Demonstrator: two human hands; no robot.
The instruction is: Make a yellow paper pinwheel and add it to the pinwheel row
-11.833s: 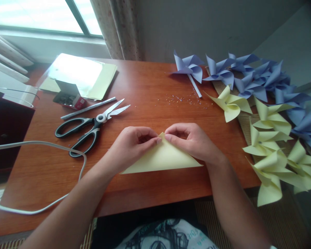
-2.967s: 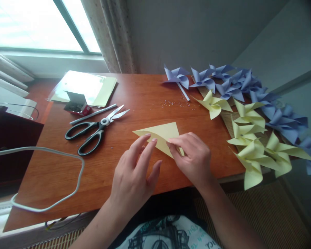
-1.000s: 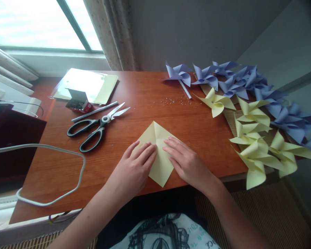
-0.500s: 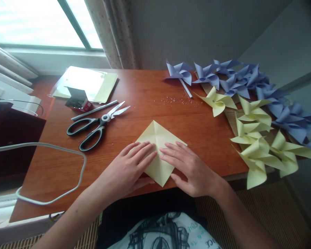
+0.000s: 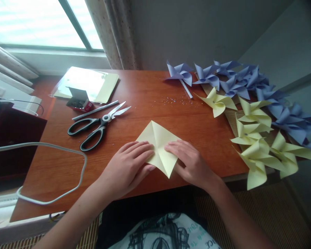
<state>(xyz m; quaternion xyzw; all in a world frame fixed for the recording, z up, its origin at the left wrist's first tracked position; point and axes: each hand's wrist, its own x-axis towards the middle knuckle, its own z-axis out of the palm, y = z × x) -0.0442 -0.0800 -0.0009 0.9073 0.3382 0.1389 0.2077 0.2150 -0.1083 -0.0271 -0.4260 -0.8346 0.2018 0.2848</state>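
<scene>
A square of yellow paper (image 5: pixel 158 138) with crossing creases lies turned like a diamond in front of me. Its near corner is raised off the table. My left hand (image 5: pixel 133 160) holds its left side, fingers on top and thumb by the near edge. On the right side, my right hand (image 5: pixel 188 157) grips the paper with fingers above; the thumb is partly hidden beneath it. Left of the paper lie scissors (image 5: pixel 103 121) with black and grey handles, blades spread. Behind them is a grey paper stick (image 5: pixel 94 110).
Yellow pinwheels (image 5: pixel 257 159) and purple pinwheels (image 5: pixel 234 86) crowd the right side. A small red box (image 5: pixel 79 102) stands before a paper stack (image 5: pixel 109 88). Tiny beads (image 5: pixel 173 101) are scattered at the back. A white cable (image 5: pixel 84 173) loops over the left side.
The paper's near corner has risen and shifted right. Both hands have closed from lying flat on the sheet to gripping its sides, the right thumb slipping under it.
</scene>
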